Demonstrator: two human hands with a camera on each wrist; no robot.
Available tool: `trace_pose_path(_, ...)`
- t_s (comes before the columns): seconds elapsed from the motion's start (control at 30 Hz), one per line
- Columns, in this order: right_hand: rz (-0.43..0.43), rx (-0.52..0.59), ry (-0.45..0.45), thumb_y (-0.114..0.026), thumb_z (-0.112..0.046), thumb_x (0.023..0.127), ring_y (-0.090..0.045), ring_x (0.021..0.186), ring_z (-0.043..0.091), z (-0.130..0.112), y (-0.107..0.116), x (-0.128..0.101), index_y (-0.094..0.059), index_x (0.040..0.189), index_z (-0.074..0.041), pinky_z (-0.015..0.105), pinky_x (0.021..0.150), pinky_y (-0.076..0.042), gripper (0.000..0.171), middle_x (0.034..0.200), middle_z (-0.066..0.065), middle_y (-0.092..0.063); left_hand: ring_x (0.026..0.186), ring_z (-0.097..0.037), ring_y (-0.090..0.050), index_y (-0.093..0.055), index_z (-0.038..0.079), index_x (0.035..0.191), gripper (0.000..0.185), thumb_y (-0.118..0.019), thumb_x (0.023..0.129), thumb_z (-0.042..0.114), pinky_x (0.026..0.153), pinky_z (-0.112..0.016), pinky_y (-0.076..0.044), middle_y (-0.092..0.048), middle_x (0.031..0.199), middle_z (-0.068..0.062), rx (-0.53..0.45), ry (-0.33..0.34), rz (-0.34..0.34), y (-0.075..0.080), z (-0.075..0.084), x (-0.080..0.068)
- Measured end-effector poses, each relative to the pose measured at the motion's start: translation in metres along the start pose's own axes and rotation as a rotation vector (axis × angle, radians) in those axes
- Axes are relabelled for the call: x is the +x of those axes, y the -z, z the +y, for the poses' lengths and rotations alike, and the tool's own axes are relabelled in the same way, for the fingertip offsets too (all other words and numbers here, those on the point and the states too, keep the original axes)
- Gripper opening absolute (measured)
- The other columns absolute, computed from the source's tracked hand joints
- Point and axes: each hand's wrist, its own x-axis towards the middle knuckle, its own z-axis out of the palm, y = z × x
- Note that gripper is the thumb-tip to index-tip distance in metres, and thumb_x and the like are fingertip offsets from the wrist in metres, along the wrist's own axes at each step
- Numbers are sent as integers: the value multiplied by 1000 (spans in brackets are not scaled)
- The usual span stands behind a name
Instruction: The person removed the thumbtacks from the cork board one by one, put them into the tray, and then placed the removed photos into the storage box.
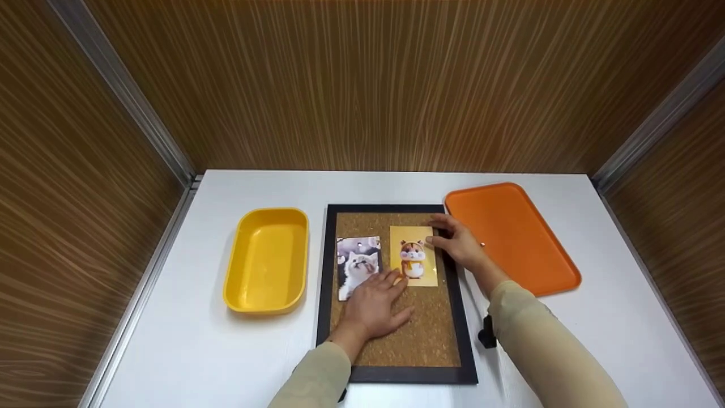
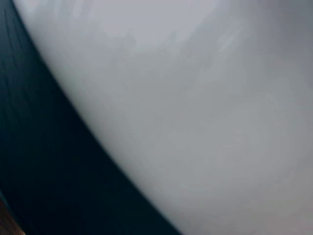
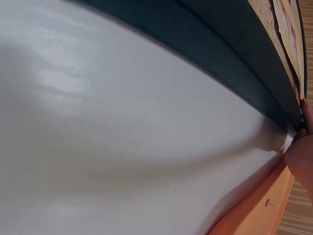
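A cork board (image 1: 422,340) with a black frame lies on the white table. Two picture cards lie on it: a kitten card (image 1: 354,260) at left and a yellow chipmunk card (image 1: 423,233) at right. My left hand (image 1: 374,306) rests with spread fingers on the board, its fingertips over the lower parts of the two cards. At the chipmunk card's upper right edge is my right hand (image 1: 461,243), thumb and fingers apart; the thumb touches the card's edge. In the right wrist view only part of that hand (image 3: 303,152) shows, beside the frame.
A yellow basin (image 1: 266,260) stands left of the board. To the right lies an orange tray (image 1: 521,243), partly behind my right hand, with a small pin (image 3: 268,202) on it. Wood-grain panels (image 1: 340,85) enclose the table's back and sides.
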Motion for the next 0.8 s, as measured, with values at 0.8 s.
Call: trace_pose_path(0.8, 52, -1, 64, -74, -2, 99, -49, 142, 41, -9, -3, -8, -49, 153, 5, 58, 124, -28, 60, 146, 28, -59, 150, -20, -45, -52, 25, 159, 71, -40, 105, 70, 125, -34, -34, -48, 164, 1, 22, -9, -2, 1, 1, -1)
